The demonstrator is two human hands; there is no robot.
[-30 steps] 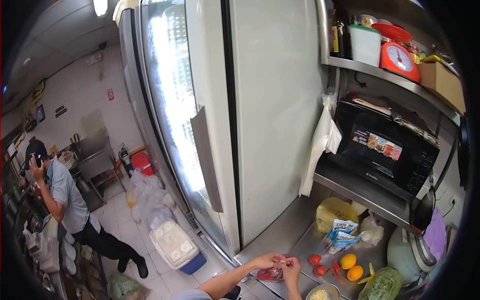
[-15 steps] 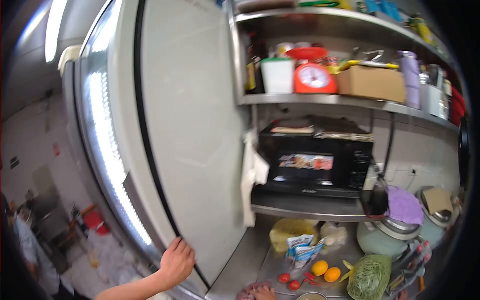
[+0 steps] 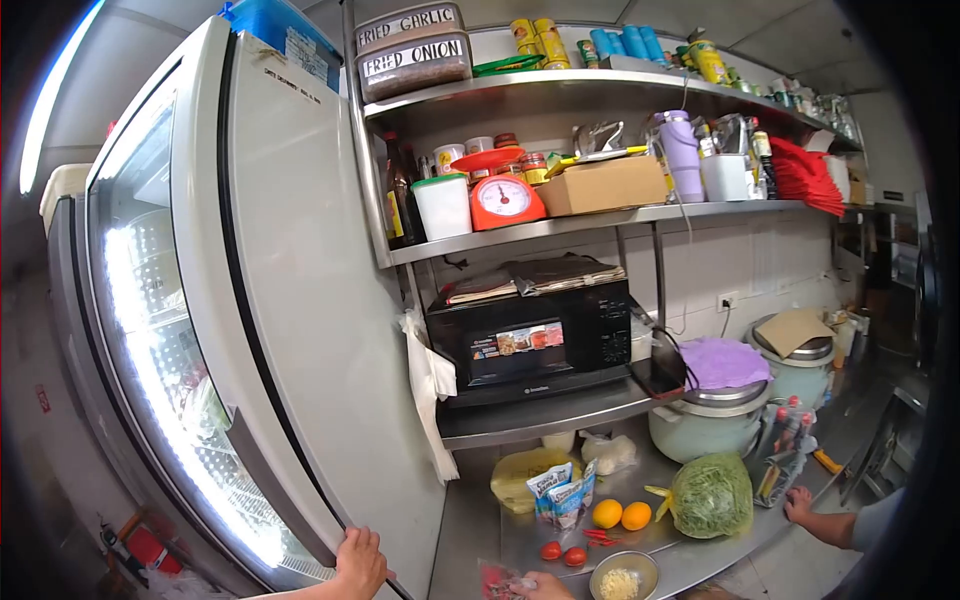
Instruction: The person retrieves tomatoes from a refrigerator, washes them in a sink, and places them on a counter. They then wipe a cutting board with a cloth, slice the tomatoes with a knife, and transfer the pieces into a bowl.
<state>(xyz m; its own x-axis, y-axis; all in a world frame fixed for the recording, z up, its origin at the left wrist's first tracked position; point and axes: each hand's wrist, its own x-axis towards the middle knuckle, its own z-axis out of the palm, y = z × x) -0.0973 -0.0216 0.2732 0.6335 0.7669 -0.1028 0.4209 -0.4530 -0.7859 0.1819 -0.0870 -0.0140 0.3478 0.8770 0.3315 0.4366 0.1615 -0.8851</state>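
Observation:
My left hand (image 3: pixel 361 563) is at the lower side edge of the fridge door (image 3: pixel 236 330), its fingers curled around the edge by the black seal. Low in the view, my right hand (image 3: pixel 546 586) grips a clear plastic bag (image 3: pixel 499 580) with dark red contents, partly cut off by the frame. Next to that hand stands a metal bowl (image 3: pixel 652 577) of chopped pale food. Two tomatoes (image 3: pixel 563 553), red chillies (image 3: pixel 602 538) and two oranges (image 3: pixel 622 515) lie just beyond on the steel counter (image 3: pixel 480 470).
Another person's hand (image 3: pixel 799 505) rests at the counter's right edge. Near it are a wrapped green cabbage (image 3: pixel 712 497) and a bag of bottles (image 3: pixel 783 450). Blue-white pouches (image 3: pixel 560 495) stand below a black microwave (image 3: pixel 530 340). Large pots (image 3: pixel 705 425) stand behind; loaded shelves (image 3: pixel 600 215) hang above.
The view has swung right and steadied, so the shelves and counter shift left. Another person's hand now shows at the right. My left hand stays on the door edge, my right at the bag.

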